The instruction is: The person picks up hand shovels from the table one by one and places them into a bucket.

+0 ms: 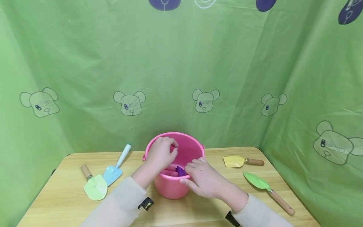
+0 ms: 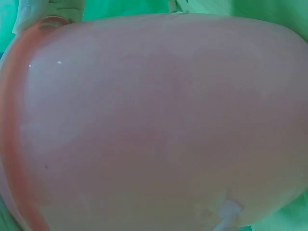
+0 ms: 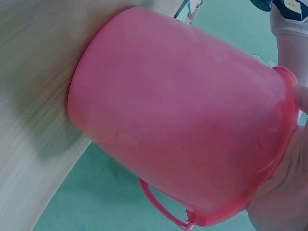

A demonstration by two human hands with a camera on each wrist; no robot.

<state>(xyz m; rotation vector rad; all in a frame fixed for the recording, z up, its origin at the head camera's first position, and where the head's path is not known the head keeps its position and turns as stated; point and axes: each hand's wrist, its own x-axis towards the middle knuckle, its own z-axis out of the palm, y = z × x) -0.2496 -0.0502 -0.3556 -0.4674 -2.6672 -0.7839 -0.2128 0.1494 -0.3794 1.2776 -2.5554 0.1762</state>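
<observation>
A pink bucket [image 1: 173,187] stands at the middle of the wooden table. Inside it lie a purple item [image 1: 180,171] and pink pieces, too hidden to name. My right hand [image 1: 207,178] grips the near right rim, thumb outside and fingers over the edge; the right wrist view shows this hand [image 3: 284,192] at the rim. Over the opening, at the left side, is my left hand [image 1: 161,154], its fingers loosely bent and nothing visible between thumb and forefinger. The bucket's pink wall [image 2: 154,120] fills most of the left wrist view.
To the left lie a pale green shovel [image 1: 95,187] with a wooden handle and a light blue shovel [image 1: 112,174]. On the right are a yellow shovel [image 1: 233,161] and a green trowel [image 1: 256,182]. A green curtain [image 1: 170,63] encloses the table [image 1: 56,201].
</observation>
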